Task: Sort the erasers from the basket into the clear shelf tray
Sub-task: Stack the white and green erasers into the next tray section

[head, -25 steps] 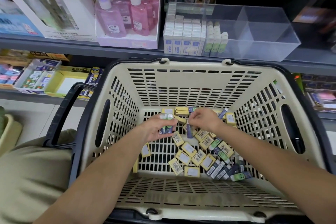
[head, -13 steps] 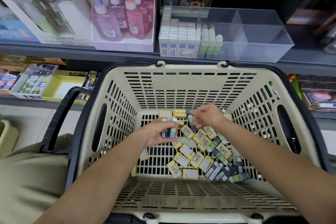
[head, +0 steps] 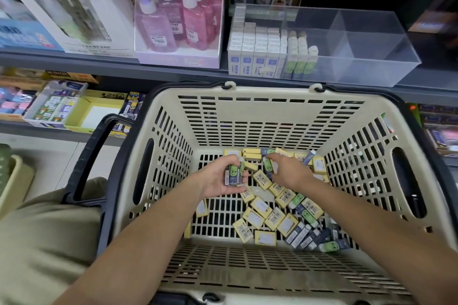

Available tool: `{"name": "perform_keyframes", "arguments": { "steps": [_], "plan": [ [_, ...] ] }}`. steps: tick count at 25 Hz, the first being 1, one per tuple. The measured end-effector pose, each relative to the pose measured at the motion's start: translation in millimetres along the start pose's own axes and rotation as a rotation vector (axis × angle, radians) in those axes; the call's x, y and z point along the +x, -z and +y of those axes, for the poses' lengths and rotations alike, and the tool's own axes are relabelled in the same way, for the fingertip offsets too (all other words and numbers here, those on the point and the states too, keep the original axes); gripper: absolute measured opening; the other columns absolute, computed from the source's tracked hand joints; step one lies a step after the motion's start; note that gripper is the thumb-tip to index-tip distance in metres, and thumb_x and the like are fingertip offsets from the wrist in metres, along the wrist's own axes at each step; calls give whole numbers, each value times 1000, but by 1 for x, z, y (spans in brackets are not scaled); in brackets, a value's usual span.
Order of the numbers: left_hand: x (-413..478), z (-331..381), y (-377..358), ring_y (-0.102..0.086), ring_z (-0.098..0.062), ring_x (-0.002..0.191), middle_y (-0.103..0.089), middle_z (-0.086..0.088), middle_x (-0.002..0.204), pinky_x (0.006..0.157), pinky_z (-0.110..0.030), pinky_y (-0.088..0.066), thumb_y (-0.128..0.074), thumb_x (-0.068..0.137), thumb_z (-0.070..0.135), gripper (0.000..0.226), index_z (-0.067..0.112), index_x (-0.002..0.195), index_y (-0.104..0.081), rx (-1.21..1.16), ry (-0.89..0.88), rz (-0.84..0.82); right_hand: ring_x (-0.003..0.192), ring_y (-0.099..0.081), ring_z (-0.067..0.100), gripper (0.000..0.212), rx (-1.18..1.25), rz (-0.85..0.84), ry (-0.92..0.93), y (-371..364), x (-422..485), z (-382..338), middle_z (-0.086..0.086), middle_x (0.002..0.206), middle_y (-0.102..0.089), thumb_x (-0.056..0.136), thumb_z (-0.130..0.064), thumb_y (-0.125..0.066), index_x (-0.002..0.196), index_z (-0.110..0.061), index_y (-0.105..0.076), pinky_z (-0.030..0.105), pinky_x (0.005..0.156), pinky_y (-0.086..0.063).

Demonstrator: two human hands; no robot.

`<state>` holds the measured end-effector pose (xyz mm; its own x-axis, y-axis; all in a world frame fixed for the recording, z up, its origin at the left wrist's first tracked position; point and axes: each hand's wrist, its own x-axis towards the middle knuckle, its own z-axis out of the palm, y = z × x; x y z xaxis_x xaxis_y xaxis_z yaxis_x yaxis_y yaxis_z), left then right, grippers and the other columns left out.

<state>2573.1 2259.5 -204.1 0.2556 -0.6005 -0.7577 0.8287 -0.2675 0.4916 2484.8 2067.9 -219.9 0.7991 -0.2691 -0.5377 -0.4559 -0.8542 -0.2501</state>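
Now left hand [head: 218, 182] grips stacked erasers [head: 232, 175]; right hand [head: 290, 171] pinches a loose eraser [head: 268, 166]. Light, stiff blocks, probably best pinched across long sides.

tray [head: 376, 57] right compartments open, basket [head: 270, 116] walls high

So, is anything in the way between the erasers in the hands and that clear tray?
Only the basket: its far wall rises between them, so the left hand and right hand must lift their erasers over the rim. The tray is open on top.
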Motion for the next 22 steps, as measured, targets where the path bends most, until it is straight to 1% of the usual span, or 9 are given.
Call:
{"name": "perform_keyframes", "arguments": {
  "steps": [2,5,8,10,12,14,18,20,22],
  "plan": [
    [0,0,0,-68,-17,73,-70,-6,77,62,-32,-57,-52,87,16,16,9,101,-56,5,-5,0,69,-62,21,56,68,-56,3,-1,0,4,2,77,-64,82,-21,-63,130,-33,-38,31,55,-49],
    [0,0,0,-67,-17,74,-70,-5,78,62,-31,-57,-52,87,16,17,10,101,-58,24,-8,3,70,-64,21,59,117,-79,6,-4,1,7,3,75,-64,82,-25,-67,131,-32,-36,37,64,-54],
    [-1,0,0,-67,-16,73,-71,-5,77,63,-31,-57,-53,87,16,17,9,102,-57,29,-9,-12,71,-61,17,60,32,-80,29,-5,1,5,-2,78,-63,83,-30,-65,136,-31,-37,32,64,-53],
    [-2,1,-1,-68,-16,72,-70,-4,77,63,-31,-57,-58,86,16,17,9,102,-57,18,-16,-12,71,-59,16,43,14,-61,37,-8,-1,2,-2,82,-63,82,-36,-66,121,-28,-48,28,58,-48],
    [-2,2,-3,-67,-15,72,-70,-4,77,64,-30,-57,-67,83,16,19,10,99,-59,38,-37,1,72,-58,17,34,32,-58,44,-12,-4,1,-1,81,-61,80,-37,-68,106,-23,-50,28,55,-44],
    [-1,2,-4,-66,-13,69,-70,-3,74,64,-28,-57,-73,78,13,19,8,94,-63,104,-56,50,72,-56,16,30,116,-77,53,-14,-4,0,0,81,-58,79,-31,-71,97,-21,-48,28,58,-43],
    [-2,2,-7,-65,-14,67,-69,-7,77,64,-26,-58,-74,75,4,22,5,94,-64,171,-43,166,60,-60,8,15,492,-116,51,7,-10,-8,2,73,-64,84,-16,-67,81,-17,-53,23,57,-50],
    [-5,7,-13,-64,-14,67,-67,-7,77,63,-26,-58,-72,75,2,23,6,96,-63,208,-64,168,57,-61,4,13,575,-118,87,28,-17,-13,1,73,-65,84,-13,-67,81,-17,-55,17,53,-49],
    [-11,15,-24,-64,-13,67,-68,-5,74,62,-25,-56,-71,76,1,21,10,94,-63,272,-131,133,64,-62,6,9,601,-82,151,51,-27,-16,-4,74,-65,83,-14,-68,87,-15,-60,16,57,-49]
  ]
}}
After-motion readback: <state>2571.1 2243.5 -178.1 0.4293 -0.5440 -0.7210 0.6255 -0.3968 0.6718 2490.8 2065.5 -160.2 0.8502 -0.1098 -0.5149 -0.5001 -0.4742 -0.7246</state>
